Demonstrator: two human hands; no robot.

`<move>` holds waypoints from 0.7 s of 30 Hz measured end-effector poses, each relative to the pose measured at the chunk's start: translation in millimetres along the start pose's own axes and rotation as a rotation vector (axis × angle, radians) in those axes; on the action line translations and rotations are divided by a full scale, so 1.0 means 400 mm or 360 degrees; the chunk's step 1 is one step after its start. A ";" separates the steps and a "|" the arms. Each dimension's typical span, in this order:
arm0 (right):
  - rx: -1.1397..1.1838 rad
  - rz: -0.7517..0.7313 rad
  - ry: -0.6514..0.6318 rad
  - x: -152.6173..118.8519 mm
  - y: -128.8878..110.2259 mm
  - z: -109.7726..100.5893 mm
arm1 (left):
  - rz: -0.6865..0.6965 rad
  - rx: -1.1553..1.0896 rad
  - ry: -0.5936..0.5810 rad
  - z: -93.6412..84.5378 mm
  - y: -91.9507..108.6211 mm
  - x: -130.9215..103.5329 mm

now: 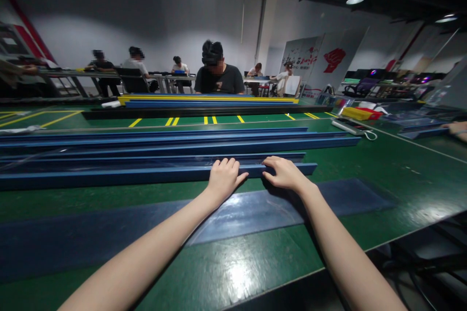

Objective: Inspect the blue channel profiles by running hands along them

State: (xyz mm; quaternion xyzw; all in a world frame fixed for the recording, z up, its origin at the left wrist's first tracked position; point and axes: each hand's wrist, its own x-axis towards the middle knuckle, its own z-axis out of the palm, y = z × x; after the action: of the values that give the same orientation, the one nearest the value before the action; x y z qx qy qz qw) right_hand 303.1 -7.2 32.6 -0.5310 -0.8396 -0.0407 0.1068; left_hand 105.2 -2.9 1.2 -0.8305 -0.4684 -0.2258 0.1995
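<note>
Long blue channel strips lie side by side across the green table (408,170). My left hand (225,178) rests on the nearest blue channel (146,175), its fingers over the front wall and its thumb pointing right. Near that channel's right end, my right hand (282,173) grips the same wall, thumb in front and fingers behind. Under my forearms a flat, glossy translucent strip (248,214) lies on the table. Behind the nearest channel is another blue channel (328,142), untouched.
Yellow strips (219,99) and a black strip (204,112) lie farther back, before a seated person (219,79). At the right are a device with a white strap (348,127), yellow and red trays (355,113), clear sheets and another person's hand (458,129).
</note>
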 end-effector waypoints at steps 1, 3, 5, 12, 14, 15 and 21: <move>0.0012 -0.0003 0.0009 0.000 0.000 0.000 | -0.0001 -0.0001 -0.0004 0.000 0.000 0.000; 0.0045 -0.0011 0.0025 0.000 0.000 0.000 | -0.0001 0.0003 -0.0012 0.000 0.000 0.000; 0.0086 -0.0019 0.0030 0.001 0.000 0.001 | -0.0001 0.0012 -0.0016 -0.001 0.000 0.000; 0.0147 -0.0029 0.0029 0.005 0.000 0.005 | 0.0002 0.0034 -0.0003 -0.002 0.002 0.000; 0.0137 -0.0019 0.0027 0.004 0.000 0.004 | 0.0003 0.0037 -0.0001 -0.003 0.001 -0.001; 0.0132 -0.0013 0.0023 0.004 0.000 0.003 | 0.0004 0.0039 -0.0002 -0.003 0.001 -0.001; 0.0118 -0.0016 0.0033 0.002 -0.002 -0.001 | -0.0006 0.0045 -0.0011 -0.002 0.001 -0.001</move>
State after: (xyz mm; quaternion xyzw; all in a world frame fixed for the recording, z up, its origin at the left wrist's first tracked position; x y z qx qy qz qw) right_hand 302.0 -6.9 33.1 -0.5220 -0.8421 -0.0156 0.1347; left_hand 105.1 -3.5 1.5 -0.8275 -0.4739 -0.2167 0.2092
